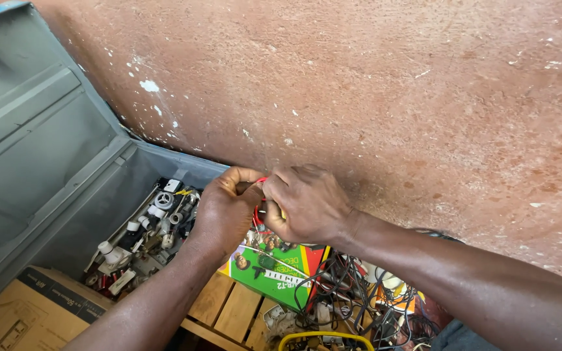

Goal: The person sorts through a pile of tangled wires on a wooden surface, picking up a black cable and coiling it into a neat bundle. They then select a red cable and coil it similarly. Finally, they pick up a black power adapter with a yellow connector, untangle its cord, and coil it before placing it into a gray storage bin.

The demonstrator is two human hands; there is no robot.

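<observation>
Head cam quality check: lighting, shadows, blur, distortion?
Head view: even daylight, no glare; the wall is bright, the grey metal box interior shaded. Both hands, left hand and right hand, are sharp, no motion blur; the red wire between them is mostly hidden. Wide-angle stretch shows at the edges.

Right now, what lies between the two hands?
In the head view, a red wire runs between the left hand and right hand; both pinch it.

Rough reddish plaster wall (385, 84), sunlit, flaking white.
</observation>
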